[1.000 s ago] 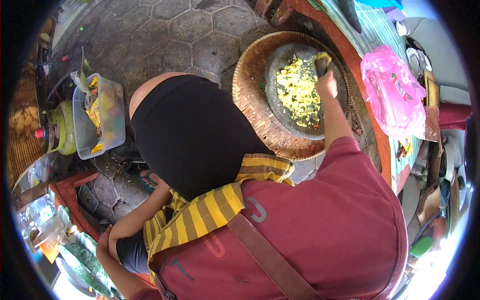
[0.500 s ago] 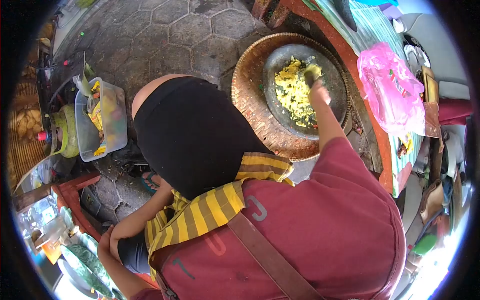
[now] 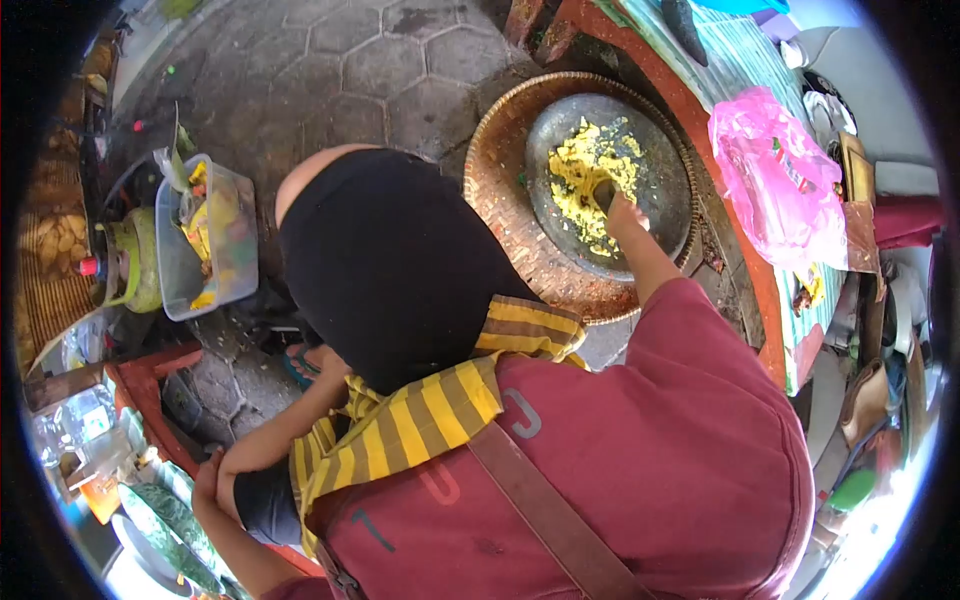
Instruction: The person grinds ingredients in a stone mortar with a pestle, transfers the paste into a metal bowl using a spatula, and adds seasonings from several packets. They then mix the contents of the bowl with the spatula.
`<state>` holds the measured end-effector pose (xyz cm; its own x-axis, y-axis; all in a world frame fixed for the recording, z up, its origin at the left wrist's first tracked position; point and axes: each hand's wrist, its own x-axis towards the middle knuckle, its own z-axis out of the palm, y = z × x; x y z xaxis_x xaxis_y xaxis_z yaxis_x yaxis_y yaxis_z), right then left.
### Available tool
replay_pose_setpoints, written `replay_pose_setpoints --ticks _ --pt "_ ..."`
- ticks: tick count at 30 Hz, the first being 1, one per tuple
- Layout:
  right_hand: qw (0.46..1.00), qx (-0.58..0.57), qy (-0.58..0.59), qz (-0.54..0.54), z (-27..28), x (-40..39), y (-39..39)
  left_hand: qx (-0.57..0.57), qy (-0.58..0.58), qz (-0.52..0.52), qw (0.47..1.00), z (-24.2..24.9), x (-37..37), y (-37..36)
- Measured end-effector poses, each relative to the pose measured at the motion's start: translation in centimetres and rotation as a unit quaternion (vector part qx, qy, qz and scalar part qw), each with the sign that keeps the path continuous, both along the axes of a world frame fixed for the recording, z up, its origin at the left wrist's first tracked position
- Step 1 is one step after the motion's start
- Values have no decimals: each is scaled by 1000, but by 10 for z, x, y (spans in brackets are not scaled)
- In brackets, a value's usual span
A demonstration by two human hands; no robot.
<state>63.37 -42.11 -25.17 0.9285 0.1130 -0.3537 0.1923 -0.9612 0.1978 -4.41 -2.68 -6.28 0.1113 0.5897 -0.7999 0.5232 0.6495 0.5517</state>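
Note:
My right hand (image 3: 626, 214) is closed round a dark pestle (image 3: 604, 194), whose head rests in crumbly yellow food (image 3: 580, 170). The food is spread across a wide, shallow grey stone mortar (image 3: 660, 215). Under the mortar lies a round woven bamboo tray (image 3: 497, 225) with small red bits on it. At the lower left, my left hand (image 3: 208, 472) is against my bent leg, its fingers mostly hidden.
A red-edged table (image 3: 745, 250) with a pink plastic bag (image 3: 775, 180) stands close on the right. On the left are a clear plastic tub (image 3: 238, 235) of packets and a green gas cylinder (image 3: 143, 260). The floor is grey hexagonal paving (image 3: 385, 70).
My right hand and the pestle have moved slightly down and left over the mortar, and the pestle now presses nearer the middle of the yellow food. My left hand stays put.

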Motion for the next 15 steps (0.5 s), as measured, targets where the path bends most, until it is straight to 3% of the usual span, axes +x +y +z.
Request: replay_pose_setpoints --ticks 2,4,5,7,9,10,11,12,13,15 --pt "998 17 29 46 27 14 -3 10 -12 -9 1000 7 6 -1" --pt "978 -100 167 72 24 55 -9 22 -32 -12 999 9 -30 -9" --pt "962 -123 210 121 48 51 -8 24 -39 -11 999 11 -21 -24" --pt "970 -110 167 137 67 37 -26 30 -49 -4 998 11 -41 -5" --pt "950 -198 148 193 85 4 -38 54 -64 16 996 20 -69 -7" --pt "934 -225 159 227 70 1 -59 44 -91 16 995 31 -63 -17" --pt "962 -129 44 235 27 8 -104 53 -95 24 994 35 -61 -23" --pt "961 -160 53 221 33 0 -109 70 -97 38 992 36 -61 -27" --pt "911 -296 190 213 78 -13 -78 78 -121 27 989 38 -62 -31" --pt "924 -290 164 188 83 -12 -69 76 -139 36 987 34 -62 -31"
